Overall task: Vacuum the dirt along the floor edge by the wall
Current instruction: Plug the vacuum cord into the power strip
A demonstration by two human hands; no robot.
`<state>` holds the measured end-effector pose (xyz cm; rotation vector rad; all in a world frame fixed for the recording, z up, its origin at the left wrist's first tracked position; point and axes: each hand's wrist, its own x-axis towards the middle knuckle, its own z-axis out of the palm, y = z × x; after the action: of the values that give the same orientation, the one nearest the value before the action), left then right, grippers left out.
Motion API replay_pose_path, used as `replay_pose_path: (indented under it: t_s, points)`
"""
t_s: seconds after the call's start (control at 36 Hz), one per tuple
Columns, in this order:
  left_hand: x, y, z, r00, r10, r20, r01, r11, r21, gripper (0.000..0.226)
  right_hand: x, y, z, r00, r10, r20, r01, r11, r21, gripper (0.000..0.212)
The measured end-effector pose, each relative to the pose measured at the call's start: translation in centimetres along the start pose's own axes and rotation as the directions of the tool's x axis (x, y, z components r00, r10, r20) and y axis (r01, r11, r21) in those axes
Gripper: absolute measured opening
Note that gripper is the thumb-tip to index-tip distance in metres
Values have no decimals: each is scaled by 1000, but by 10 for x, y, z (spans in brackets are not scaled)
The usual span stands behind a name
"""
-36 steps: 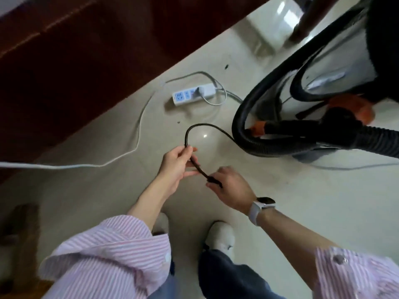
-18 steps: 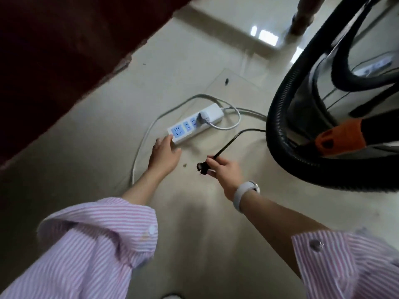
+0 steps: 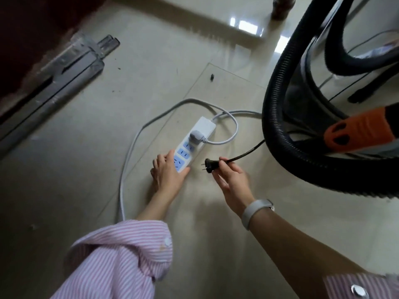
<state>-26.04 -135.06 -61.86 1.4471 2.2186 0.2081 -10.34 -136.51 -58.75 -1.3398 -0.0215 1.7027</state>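
Note:
A white power strip (image 3: 195,139) with blue sockets lies on the tiled floor, one grey plug in its far socket. My left hand (image 3: 168,174) grips its near end, thumb on one side and fingers on the other. My right hand (image 3: 231,178) pinches the vacuum's black plug (image 3: 209,165), prongs pointing left, a short gap from the strip. The plug's black cord (image 3: 246,153) runs right toward the vacuum. The vacuum's steel drum (image 3: 306,67), ribbed black hose (image 3: 280,134) and orange hose fitting (image 3: 358,131) fill the right side.
The strip's white cable (image 3: 129,156) loops left and down across the floor. Metal rails (image 3: 54,78) lie along the dark wooden furniture (image 3: 32,29) at upper left. Specks of dirt (image 3: 212,77) dot the tiles. A wooden leg (image 3: 280,7) stands at the top.
My view has dropped closer to the floor. My left hand let go of the cord and took hold of the power strip's end. My right hand brought the plug beside the strip.

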Motion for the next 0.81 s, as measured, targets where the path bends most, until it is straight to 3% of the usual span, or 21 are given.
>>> replay_pose_path:
  t_s: [0.19, 0.36, 0.67, 0.81]
  points:
    - [-60, -23, 15, 999, 12, 48, -8, 997, -80, 68, -13, 19, -16, 1000, 25, 2, -25, 999, -30, 15]
    - [-89, -33, 21, 995, 37, 88, -28, 995, -98, 74, -24, 41, -29, 996, -70, -48, 53, 957, -284, 13]
    - [-99, -44, 14, 986, 87, 145, -75, 993, -89, 83, -39, 51, -35, 992, -57, -110, 38, 985, -169, 13]
    - [-99, -47, 13, 978, 127, 168, -116, 991, -72, 79, -42, 51, -29, 985, -149, -89, 123, 961, -247, 13]
